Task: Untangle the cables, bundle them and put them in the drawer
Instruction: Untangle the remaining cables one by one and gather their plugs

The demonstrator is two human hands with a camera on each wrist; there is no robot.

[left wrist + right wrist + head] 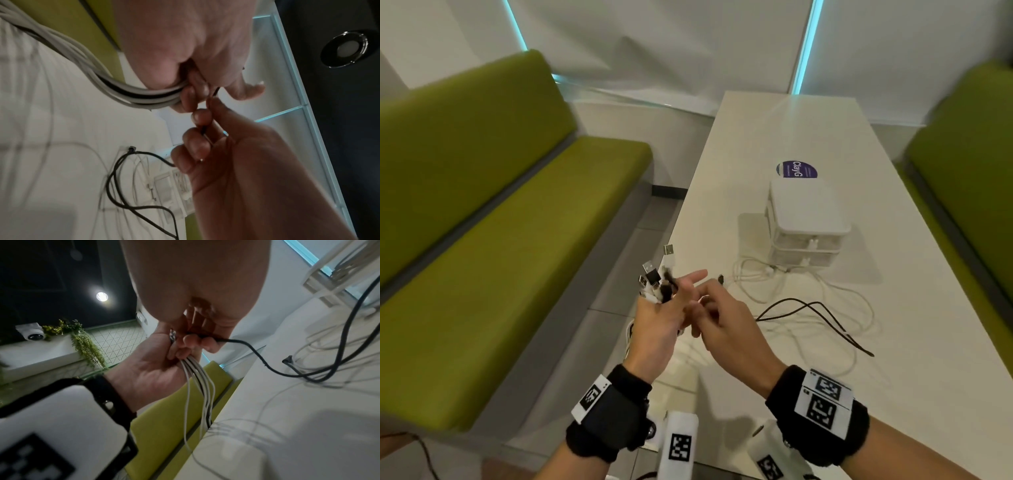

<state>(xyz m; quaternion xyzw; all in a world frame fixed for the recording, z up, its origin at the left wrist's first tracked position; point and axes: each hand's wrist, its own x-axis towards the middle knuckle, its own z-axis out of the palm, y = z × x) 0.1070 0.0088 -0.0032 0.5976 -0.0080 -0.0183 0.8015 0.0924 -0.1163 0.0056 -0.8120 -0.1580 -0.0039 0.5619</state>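
Observation:
My left hand (671, 301) grips a bundle of white and black cables (135, 97) just off the table's near left edge. Their USB plugs (654, 274) stick up above my fingers, and the cords hang down below my palm (197, 381). Right beside it, my right hand (709, 305) pinches a thin black cable (811, 308) that trails in loops onto the white table (893, 377). Loose white cables (767, 284) lie tangled there too. The small white drawer unit (808, 212) stands behind them, with both drawers pushed in.
A round purple sticker (796, 169) sits on the table beyond the drawer unit. Green benches (500, 222) flank the table on both sides. Tiled floor (619, 274) shows between the left bench and the table edge.

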